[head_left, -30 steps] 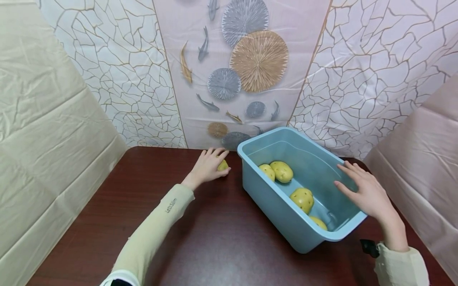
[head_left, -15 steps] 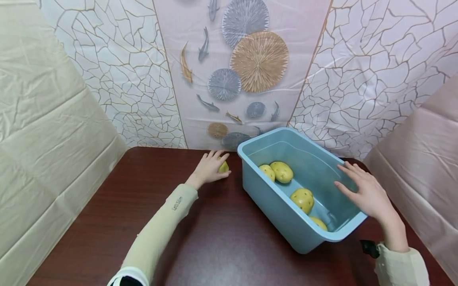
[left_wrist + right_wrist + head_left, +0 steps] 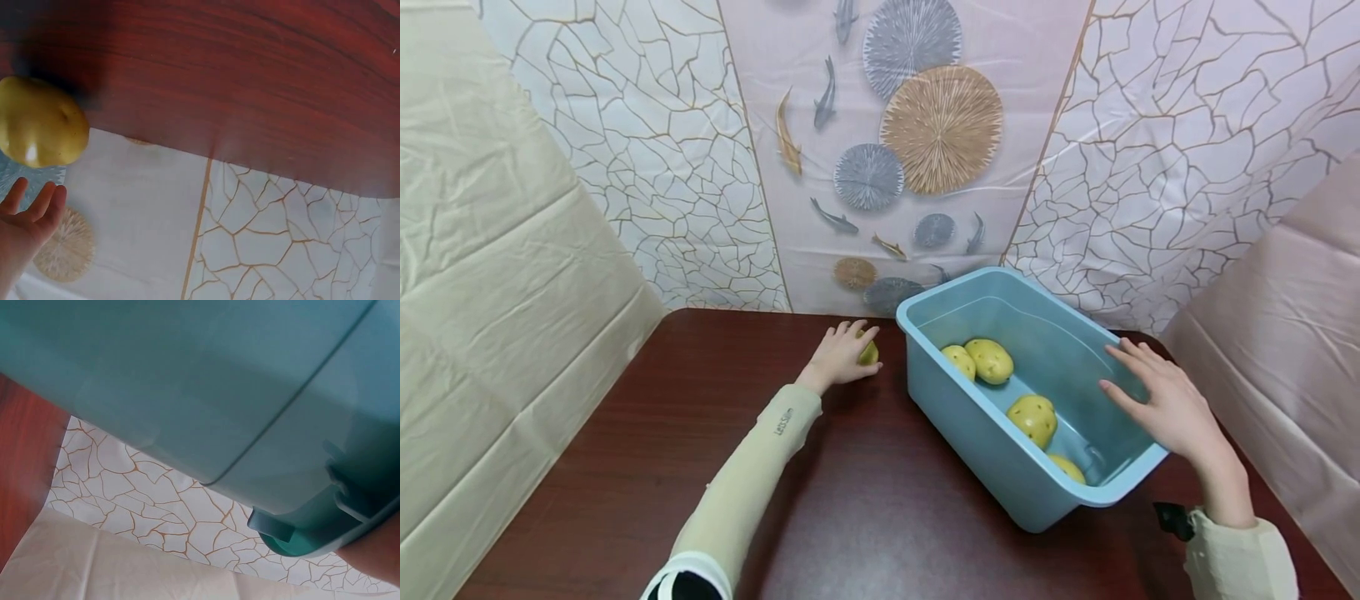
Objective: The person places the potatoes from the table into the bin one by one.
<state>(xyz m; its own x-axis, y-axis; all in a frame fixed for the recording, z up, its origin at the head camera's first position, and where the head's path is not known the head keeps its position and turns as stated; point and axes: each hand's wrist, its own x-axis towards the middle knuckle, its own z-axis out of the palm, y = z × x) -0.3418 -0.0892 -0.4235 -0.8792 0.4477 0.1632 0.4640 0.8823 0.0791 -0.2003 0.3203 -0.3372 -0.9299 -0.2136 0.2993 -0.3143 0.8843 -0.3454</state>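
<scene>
In the head view, my left hand point(image 3: 841, 357) is spread around a yellow potato point(image 3: 870, 353) at the table's far side, left of a blue plastic bin point(image 3: 970, 433). The left wrist view shows a gap between the fingertips point(image 3: 57, 197) and this potato point(image 3: 44, 124). Over the bin's right rim lies my right hand point(image 3: 1172, 404), fingers and thumb stretched out. Inside the bin are several potatoes: two at the far end point(image 3: 990, 361), another near the middle point(image 3: 1034, 419) and one partly hidden by the near wall point(image 3: 1067, 468). The right wrist view shows mostly the bin's outer side point(image 3: 156, 394).
The dark red-brown wooden table point(image 3: 880, 517) carries the bin. Patterned cloth point(image 3: 677, 150) hangs behind the table's far edge, with plain cream cloth point(image 3: 497, 292) on the left and pinkish cloth point(image 3: 1285, 308) on the right.
My left hand has shifted slightly nearer and its forearm has swung to the right. The potato beside it shows slightly lower in view. The right hand and the bin have stayed put.
</scene>
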